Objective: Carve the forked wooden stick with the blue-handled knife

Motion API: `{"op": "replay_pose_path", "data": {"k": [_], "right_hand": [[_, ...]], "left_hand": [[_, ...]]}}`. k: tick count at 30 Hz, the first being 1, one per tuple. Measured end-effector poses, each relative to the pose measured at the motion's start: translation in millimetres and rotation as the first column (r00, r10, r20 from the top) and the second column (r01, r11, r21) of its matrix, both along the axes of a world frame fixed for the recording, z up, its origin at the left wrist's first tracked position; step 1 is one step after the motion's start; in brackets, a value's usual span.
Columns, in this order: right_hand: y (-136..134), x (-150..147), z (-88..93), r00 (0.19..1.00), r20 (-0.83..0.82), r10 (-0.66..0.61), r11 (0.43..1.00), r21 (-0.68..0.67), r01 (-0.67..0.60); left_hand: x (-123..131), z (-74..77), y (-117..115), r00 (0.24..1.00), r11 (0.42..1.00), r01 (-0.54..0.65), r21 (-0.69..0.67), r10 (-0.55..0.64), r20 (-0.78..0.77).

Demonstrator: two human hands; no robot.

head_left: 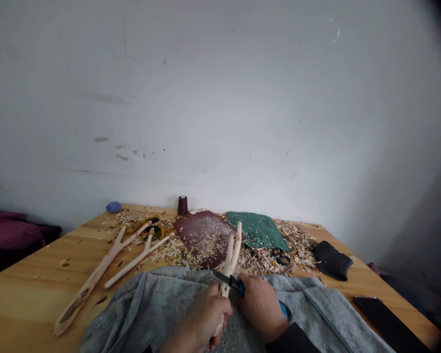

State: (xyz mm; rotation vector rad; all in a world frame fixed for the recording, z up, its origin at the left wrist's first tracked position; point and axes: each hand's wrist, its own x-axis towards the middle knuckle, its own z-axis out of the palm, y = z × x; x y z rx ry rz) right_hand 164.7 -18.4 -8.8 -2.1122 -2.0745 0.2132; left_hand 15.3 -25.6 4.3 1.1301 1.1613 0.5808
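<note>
My left hand (208,316) grips a peeled, forked wooden stick (230,260) low on its shaft, with the two prongs pointing up and away from me. My right hand (260,308) is shut around a carving knife (235,284) with a black and blue handle. Its blade rests against the stick's pale shaft just above my left hand. A grey cloth (139,314) covers my lap beneath both hands. Two more forked sticks (95,273) (139,260) lie on the wooden table (22,289) to the left.
Wood shavings (294,245) are strewn across the table, over a maroon leather sheet (202,235) and a green cloth (257,230). Also there are a dark thread spool (183,206), scissors (281,256), a black pouch (332,261) and a black phone (387,326). A white wall stands behind.
</note>
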Motion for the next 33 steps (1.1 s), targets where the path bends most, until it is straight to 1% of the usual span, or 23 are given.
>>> {"op": "replay_pose_path", "data": {"k": [2, 5, 11, 20, 24, 29, 33], "right_hand": [[1.6, 2.6, -0.8, 0.999, 0.017, -0.036, 0.999, -0.009, 0.036], [2.6, 5.2, -0.7, 0.999, 0.03, -0.046, 0.999, -0.027, 0.046], [1.2, 6.5, 4.4, 1.0, -0.005, 0.012, 1.0, -0.024, -0.012], [-1.8, 5.2, 4.9, 1.0, 0.017, 0.022, 0.999, -0.027, -0.022], [-1.3, 4.7, 4.8, 1.0, 0.023, 0.019, 0.999, -0.027, -0.018], [-0.4, 5.8, 4.9, 1.0, 0.013, 0.025, 0.999, -0.029, -0.024], [-0.4, 7.7, 4.1, 0.999, 0.029, 0.036, 0.999, -0.028, -0.035]], "left_hand": [[0.2, -1.1, -0.6, 1.0, 1.0, 0.009, -0.005, -0.009, 0.004], [1.2, -3.2, -0.6, 1.0, 1.0, 0.016, -0.018, -0.015, 0.007], [4.4, -7.3, 0.6, 1.0, 0.998, -0.013, -0.054, 0.013, 0.0], [3.7, 1.2, -1.1, 1.0, 0.998, -0.011, -0.059, 0.009, -0.019], [2.7, -1.7, -1.3, 1.0, 0.999, -0.007, -0.046, 0.007, -0.015], [2.8, -5.6, -2.8, 1.0, 0.997, 0.018, -0.073, -0.019, -0.012], [3.7, -7.1, -2.5, 1.0, 0.997, 0.03, -0.066, -0.03, -0.002]]}}
